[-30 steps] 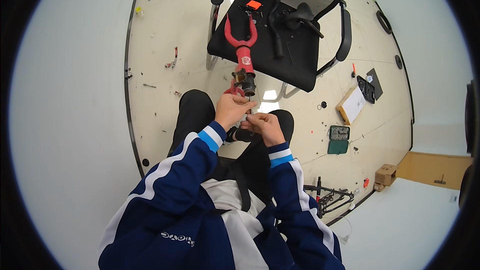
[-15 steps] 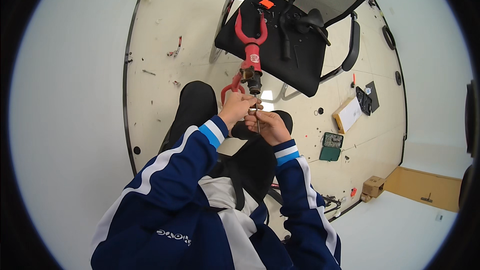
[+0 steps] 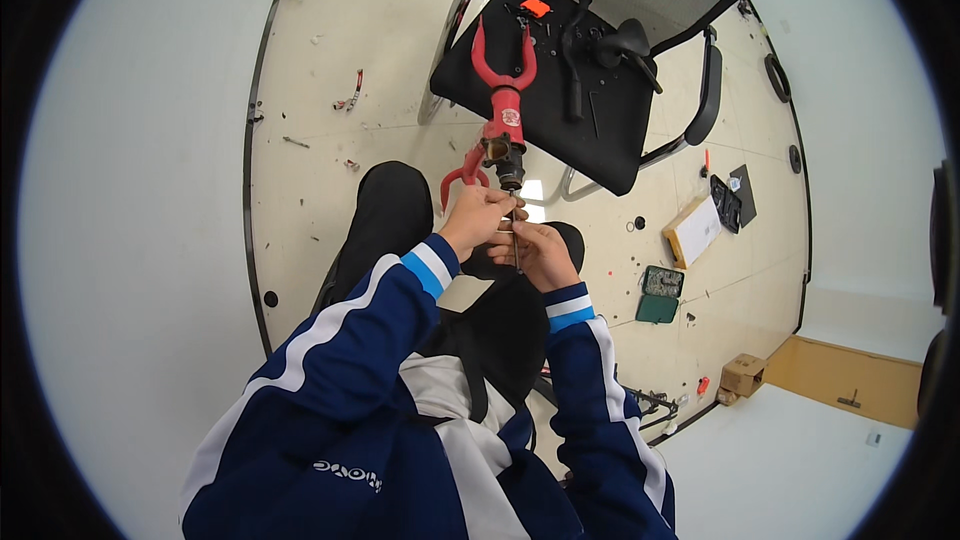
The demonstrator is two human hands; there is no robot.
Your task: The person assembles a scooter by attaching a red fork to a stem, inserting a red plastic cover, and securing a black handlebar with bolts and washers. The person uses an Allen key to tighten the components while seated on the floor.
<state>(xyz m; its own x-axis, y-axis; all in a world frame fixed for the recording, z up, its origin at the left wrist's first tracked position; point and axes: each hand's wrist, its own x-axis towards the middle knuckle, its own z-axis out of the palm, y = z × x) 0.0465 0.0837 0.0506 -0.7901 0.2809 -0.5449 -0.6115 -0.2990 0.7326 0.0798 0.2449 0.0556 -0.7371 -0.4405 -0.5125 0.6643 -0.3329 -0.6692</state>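
A red bike frame (image 3: 507,112) with a fork at its far end rests partly over the black chair seat. Its dark metal near end (image 3: 510,172) points toward me. From that end a thin metal rod (image 3: 518,258) runs down between my hands. My left hand (image 3: 475,223) is closed, its fingertips pinching around the rod just below the frame's end. Close beside it, my right hand (image 3: 543,252) pinches the rod lower down with thumb and fingers. Part of the rod is hidden behind the fingers.
On the chair seat (image 3: 610,145) lie a bicycle saddle (image 3: 626,40), a dark bar (image 3: 571,70), a hex key (image 3: 593,116) and an orange item (image 3: 535,7). A green case of small parts (image 3: 660,292) and a cardboard box (image 3: 744,374) sit on the floor to the right.
Both hands stay at the rod with almost the same grip. The view has shifted very slightly; the frame and chair hold their places.
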